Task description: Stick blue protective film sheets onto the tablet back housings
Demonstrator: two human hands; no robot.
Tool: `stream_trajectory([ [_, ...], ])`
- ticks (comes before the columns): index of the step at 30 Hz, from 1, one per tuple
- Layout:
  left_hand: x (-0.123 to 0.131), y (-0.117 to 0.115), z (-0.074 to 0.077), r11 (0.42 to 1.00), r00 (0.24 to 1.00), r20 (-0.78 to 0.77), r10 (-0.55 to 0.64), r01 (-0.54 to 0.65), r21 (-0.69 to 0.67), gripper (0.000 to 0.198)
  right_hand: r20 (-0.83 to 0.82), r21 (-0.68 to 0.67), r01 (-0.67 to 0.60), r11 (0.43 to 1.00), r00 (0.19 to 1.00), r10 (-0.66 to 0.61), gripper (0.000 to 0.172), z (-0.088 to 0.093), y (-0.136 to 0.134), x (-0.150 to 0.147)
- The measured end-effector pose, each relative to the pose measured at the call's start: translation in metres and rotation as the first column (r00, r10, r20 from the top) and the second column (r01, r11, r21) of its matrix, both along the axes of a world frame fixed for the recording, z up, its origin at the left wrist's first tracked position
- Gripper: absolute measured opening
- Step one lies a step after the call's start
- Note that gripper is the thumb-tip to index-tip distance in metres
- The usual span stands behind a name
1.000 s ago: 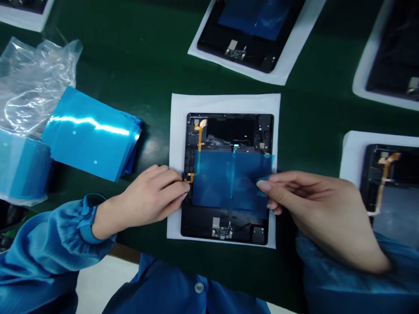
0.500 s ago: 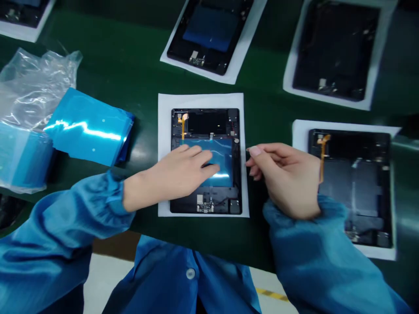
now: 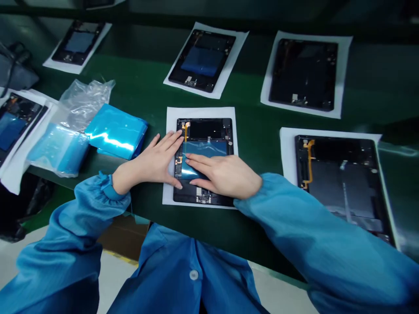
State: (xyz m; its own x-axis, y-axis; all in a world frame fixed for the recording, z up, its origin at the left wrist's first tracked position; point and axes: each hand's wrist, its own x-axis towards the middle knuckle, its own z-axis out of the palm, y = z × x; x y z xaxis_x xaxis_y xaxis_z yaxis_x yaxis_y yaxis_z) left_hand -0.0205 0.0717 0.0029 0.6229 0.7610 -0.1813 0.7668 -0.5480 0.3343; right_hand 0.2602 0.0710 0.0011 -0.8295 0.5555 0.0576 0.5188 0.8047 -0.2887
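Note:
In front of me an opened tablet (image 3: 209, 129) lies on a white sheet (image 3: 200, 112). A shiny blue film (image 3: 204, 148) covers the middle of its inside. My left hand (image 3: 155, 161) rests along the tablet's left edge, fingers spread, thumb near the lower left. With fingers stretched out, my right hand (image 3: 225, 174) lies over the blue film, its fingertips touching the film's left part. An orange flex cable (image 3: 186, 131) shows at the tablet's upper left. Part of the film is hidden under my right hand.
To the left are a stack of blue films (image 3: 118, 131), a bagged stack (image 3: 59, 148) and a crumpled clear plastic bag (image 3: 87, 102). Another opened tablet (image 3: 340, 179) lies at the right, partly under my sleeve. More tablets on white sheets lie along the back and far left.
My right hand has moved left from beside the tablet onto the blue film. My left hand has shifted off the film to the tablet's left edge. The view takes in more of the table.

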Motion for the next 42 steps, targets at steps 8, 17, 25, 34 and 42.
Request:
stream_trajectory([
  [8,0.003,0.000,-0.003,0.999,0.999,-0.034,-0.002,0.001,-0.037,0.146,0.114,0.127,-0.039,0.991,0.993,0.024,0.070,-0.005,-0.003,-0.009],
  [17,0.005,0.000,0.003,0.998,0.991,-0.131,0.025,-0.034,-0.062,0.148,0.108,0.191,0.152,0.970,0.979,-0.175,0.076,-0.013,-0.027,-0.001],
  [25,-0.001,0.002,0.000,0.998,0.991,-0.130,0.023,-0.030,-0.052,0.149,-0.075,0.155,0.020,0.988,0.997,-0.008,0.048,-0.015,-0.034,0.023],
  [34,-0.005,0.005,0.002,0.998,0.991,-0.129,0.034,-0.040,-0.048,0.153,0.039,0.122,0.186,0.975,0.981,-0.192,0.058,-0.020,0.006,0.056],
  [42,-0.004,0.005,0.003,0.998,0.990,-0.134,0.031,-0.038,-0.050,0.151,-0.022,0.149,-0.064,0.987,0.997,0.068,0.053,-0.025,-0.016,0.085],
])
